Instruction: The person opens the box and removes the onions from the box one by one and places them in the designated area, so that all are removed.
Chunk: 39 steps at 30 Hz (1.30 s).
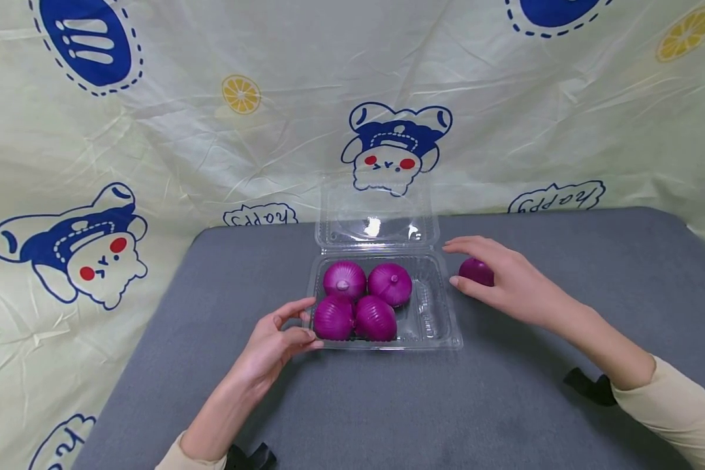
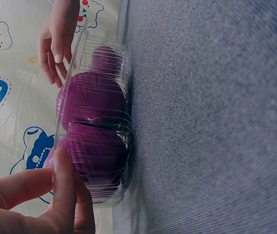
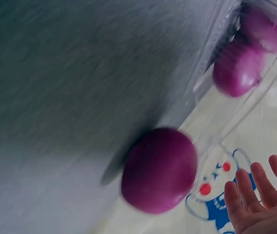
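A clear plastic clamshell container (image 1: 425, 294) stands with its lid (image 1: 376, 225) raised at the back. Several red onions (image 1: 375, 318) fill its left and middle part. My left hand (image 1: 279, 336) pinches the container's left rim between thumb and fingers, which the left wrist view shows up close. Just right of the container, another red onion (image 3: 158, 170) lies on the table, partly hidden behind my right hand (image 1: 508, 281) in the head view. That hand hovers over the onion with its fingers spread and loosely bent, apart from it in the right wrist view.
A grey cloth covers the table (image 1: 364, 405). Behind it hangs a pale printed sheet (image 1: 294, 150) close to the back edge, and the raised lid overlaps it in the head view. Dark straps (image 1: 590, 386) show near both wrists.
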Each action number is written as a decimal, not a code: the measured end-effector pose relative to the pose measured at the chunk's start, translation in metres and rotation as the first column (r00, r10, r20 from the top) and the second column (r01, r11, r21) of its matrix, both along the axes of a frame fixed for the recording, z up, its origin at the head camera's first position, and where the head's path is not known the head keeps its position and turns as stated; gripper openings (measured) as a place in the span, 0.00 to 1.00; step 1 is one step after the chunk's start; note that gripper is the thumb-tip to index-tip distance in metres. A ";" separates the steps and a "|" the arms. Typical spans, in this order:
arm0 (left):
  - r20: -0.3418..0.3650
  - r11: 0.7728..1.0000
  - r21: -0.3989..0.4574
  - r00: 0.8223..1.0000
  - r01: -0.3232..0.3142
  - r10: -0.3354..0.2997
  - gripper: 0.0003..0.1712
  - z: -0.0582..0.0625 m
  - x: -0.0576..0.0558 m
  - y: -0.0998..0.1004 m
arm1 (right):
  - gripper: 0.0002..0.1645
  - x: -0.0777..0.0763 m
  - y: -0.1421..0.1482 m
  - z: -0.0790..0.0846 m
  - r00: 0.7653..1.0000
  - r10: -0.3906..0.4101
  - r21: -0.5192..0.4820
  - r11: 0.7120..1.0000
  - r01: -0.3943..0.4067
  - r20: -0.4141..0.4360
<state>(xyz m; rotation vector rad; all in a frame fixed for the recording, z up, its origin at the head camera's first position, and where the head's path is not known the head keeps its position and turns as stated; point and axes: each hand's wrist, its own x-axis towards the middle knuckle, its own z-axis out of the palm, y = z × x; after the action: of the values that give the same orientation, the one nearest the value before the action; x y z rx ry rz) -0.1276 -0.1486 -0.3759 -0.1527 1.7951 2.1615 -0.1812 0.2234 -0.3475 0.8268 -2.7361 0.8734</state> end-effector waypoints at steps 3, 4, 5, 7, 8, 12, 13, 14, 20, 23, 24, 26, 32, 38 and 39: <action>0.004 1.000 -0.007 1.000 -0.002 0.002 0.33 0.000 0.000 0.000 | 0.32 0.002 -0.011 -0.001 0.999 0.041 0.007 0.999 -0.041 -0.003; 0.007 1.000 -0.009 1.000 -0.003 0.003 0.33 0.000 0.000 0.000 | 0.32 0.002 -0.015 -0.002 0.999 0.054 0.014 0.998 -0.054 0.001; 0.008 1.000 -0.011 1.000 -0.004 0.004 0.33 0.000 0.000 0.000 | 0.32 0.002 -0.018 -0.003 0.998 0.066 0.022 0.998 -0.066 0.009; 0.007 1.000 -0.010 1.000 -0.002 0.002 0.33 0.000 0.000 0.000 | 0.32 0.002 -0.025 -0.006 0.996 0.092 0.036 0.995 -0.093 0.022; 0.005 1.000 -0.007 1.000 0.000 0.000 0.33 0.000 0.000 0.000 | 0.32 0.002 -0.028 -0.007 0.994 0.103 0.038 0.994 -0.104 0.027; -0.006 1.000 -0.002 1.000 0.010 -0.010 0.33 0.000 0.000 -0.001 | 0.31 -0.001 -0.040 -0.013 0.989 0.147 0.026 0.989 -0.148 0.026; -0.007 1.000 -0.003 1.000 0.011 -0.011 0.33 0.000 0.000 -0.001 | 0.31 -0.002 -0.042 -0.014 0.987 0.157 0.017 0.987 -0.158 0.028; -0.007 1.000 -0.004 1.000 0.012 -0.012 0.33 0.000 0.000 -0.001 | 0.32 -0.003 -0.045 -0.015 0.985 0.167 0.008 0.986 -0.167 0.030; -0.002 1.000 -0.009 1.000 0.010 -0.010 0.33 0.000 0.000 -0.001 | 0.34 -0.012 -0.056 -0.018 0.974 0.214 0.005 0.977 -0.215 0.073; -0.004 1.000 -0.006 1.000 0.011 -0.011 0.33 0.000 0.000 -0.001 | 0.36 -0.017 -0.060 -0.020 0.969 0.231 0.010 0.972 -0.233 0.081; -0.004 1.000 -0.005 1.000 0.011 -0.011 0.33 0.000 0.000 -0.001 | 0.36 -0.019 -0.061 -0.021 0.968 0.237 0.011 0.971 -0.239 0.083; -0.007 1.000 -0.005 1.000 0.011 -0.011 0.33 0.001 0.000 -0.001 | 0.37 -0.023 -0.064 -0.022 0.964 0.247 0.010 0.968 -0.249 0.097; -0.018 1.000 -0.001 1.000 0.017 -0.017 0.34 0.001 0.000 -0.001 | 0.38 -0.029 -0.068 -0.026 0.960 0.231 0.042 0.970 -0.240 0.156; -0.004 1.000 -0.013 1.000 -0.002 0.002 0.34 0.001 0.000 0.000 | 0.41 -0.032 -0.072 -0.024 0.965 0.203 0.108 0.969 -0.222 0.164; 0.002 1.000 -0.012 1.000 -0.008 0.008 0.34 0.000 0.000 0.000 | 0.41 -0.032 -0.072 -0.024 0.965 0.200 0.113 0.969 -0.221 0.167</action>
<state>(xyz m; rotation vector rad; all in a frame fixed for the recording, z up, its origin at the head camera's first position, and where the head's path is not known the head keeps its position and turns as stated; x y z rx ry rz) -0.1278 -0.1487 -0.3756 -0.1652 1.8094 2.1551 -0.2134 0.1511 -0.3718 1.1395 -2.9051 0.8342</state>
